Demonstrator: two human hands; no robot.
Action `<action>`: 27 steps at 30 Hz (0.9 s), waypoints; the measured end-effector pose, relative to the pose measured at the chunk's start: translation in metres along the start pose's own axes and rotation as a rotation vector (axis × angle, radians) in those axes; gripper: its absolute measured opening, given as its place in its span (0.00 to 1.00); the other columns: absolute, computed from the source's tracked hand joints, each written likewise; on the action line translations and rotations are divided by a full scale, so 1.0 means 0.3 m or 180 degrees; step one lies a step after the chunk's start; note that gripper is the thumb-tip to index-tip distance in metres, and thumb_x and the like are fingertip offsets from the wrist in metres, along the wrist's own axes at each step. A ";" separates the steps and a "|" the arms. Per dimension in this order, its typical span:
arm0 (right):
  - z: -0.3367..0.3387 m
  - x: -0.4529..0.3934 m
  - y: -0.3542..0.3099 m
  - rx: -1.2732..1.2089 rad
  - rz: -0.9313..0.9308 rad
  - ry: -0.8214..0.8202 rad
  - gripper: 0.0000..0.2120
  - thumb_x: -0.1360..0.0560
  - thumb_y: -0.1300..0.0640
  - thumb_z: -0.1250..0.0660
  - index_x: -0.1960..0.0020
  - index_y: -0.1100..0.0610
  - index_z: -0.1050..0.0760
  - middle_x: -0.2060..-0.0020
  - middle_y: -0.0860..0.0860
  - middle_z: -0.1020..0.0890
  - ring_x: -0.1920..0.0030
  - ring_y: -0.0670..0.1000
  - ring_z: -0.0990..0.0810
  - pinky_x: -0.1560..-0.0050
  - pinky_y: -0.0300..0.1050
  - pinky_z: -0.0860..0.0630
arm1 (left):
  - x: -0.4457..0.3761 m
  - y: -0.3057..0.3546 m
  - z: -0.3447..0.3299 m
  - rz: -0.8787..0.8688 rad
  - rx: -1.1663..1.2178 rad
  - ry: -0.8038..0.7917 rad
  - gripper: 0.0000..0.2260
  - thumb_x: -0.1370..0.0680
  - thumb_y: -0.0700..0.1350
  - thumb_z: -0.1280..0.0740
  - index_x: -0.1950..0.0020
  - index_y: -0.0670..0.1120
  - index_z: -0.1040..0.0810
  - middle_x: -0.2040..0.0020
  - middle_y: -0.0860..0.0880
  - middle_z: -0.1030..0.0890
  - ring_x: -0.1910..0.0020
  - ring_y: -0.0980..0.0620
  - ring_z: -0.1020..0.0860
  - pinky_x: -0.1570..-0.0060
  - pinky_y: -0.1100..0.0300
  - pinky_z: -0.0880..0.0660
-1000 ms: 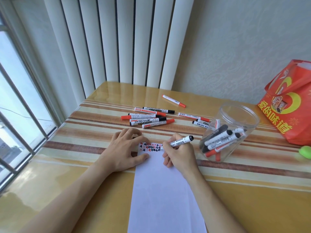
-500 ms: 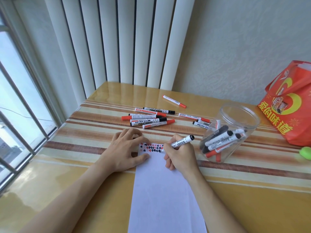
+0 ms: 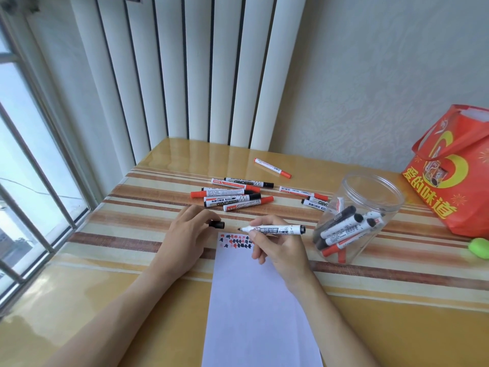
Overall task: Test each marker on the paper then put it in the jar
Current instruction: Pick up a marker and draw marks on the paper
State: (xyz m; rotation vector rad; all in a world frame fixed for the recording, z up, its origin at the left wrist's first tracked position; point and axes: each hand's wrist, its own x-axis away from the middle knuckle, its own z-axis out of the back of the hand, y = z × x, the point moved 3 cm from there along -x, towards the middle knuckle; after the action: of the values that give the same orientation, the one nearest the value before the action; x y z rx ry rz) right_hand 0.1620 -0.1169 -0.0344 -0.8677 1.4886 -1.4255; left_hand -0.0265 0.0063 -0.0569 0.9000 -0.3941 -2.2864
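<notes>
Your glossy yellow table with brown stripes carries the white paper sheet, scribbled red and black at its top. The clear plastic jar beside it holds several markers. Your right hand clamps the uncapped white black-tipped marker just above the scribbles. Your left hand pinches its small black cap.

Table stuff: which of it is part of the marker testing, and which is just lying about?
Part of the job:
marker in the right hand
cap in the left hand
paper
jar
loose markers

Lying about:
red bag
green thing
blinds
</notes>
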 end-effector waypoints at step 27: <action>0.017 -0.001 -0.007 -0.0009 -0.0147 -0.0117 0.04 0.20 0.59 0.27 0.46 0.56 0.16 0.55 0.56 0.15 0.64 0.57 0.16 0.62 0.48 0.20 | 0.005 0.032 0.011 -0.0277 0.0118 -0.0030 0.10 0.19 0.49 0.37 0.44 0.48 0.18 0.50 0.54 0.24 0.50 0.53 0.27 0.50 0.67 0.33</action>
State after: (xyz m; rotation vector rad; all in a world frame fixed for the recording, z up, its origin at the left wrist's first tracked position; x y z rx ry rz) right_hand 0.1668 -0.1187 -0.0320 -0.9306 1.4519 -1.4338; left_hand -0.0253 -0.0017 -0.0507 0.9419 -0.4098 -2.3705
